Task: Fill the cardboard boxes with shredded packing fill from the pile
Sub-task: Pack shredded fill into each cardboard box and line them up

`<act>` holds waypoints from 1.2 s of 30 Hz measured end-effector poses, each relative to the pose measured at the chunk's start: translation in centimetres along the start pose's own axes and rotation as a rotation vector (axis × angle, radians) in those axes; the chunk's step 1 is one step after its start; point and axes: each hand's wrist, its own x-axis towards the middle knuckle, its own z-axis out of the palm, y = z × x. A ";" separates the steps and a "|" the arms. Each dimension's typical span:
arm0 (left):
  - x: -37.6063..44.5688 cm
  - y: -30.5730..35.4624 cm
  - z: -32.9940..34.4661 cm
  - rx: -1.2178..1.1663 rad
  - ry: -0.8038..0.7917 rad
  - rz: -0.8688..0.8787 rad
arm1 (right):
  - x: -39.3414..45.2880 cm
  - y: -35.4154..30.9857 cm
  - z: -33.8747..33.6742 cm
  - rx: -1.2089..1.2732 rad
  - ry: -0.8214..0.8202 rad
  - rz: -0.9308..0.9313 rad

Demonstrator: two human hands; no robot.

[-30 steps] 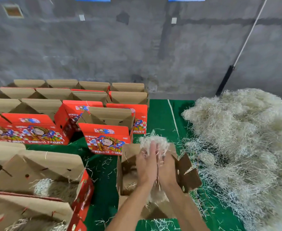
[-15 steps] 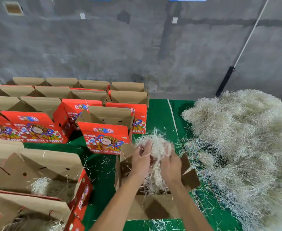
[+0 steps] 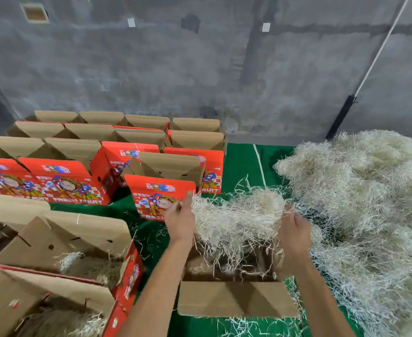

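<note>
Head view: my left hand (image 3: 179,221) and right hand (image 3: 293,233) grip a wad of fill (image 3: 236,218), fingers curled, over the open box (image 3: 236,297). Next: lower, release.

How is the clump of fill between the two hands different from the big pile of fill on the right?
The clump of fill is small; the big pile is far larger. The clump is held up over an open box, with the left hand and right hand gripping its ends; the pile lies on the green floor. The clump is stretched sideways with strands hanging down; the pile is heaped. Both are the same pale shredded material.
</note>
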 end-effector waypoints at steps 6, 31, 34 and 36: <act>-6.4 -2.1 5.0 0.102 -0.320 -0.059 | -5.1 -0.8 6.1 -0.107 -0.337 -0.141; -4.9 -4.1 3.4 0.228 -0.262 -0.127 | -5.4 1.7 6.4 -0.217 -0.400 -0.209; -4.3 -2.8 2.3 0.241 -0.251 0.055 | -4.5 1.1 5.3 -0.169 -0.247 -0.223; -3.1 -1.9 -0.1 0.243 -0.258 0.124 | -2.4 0.9 2.8 -0.160 -0.136 -0.155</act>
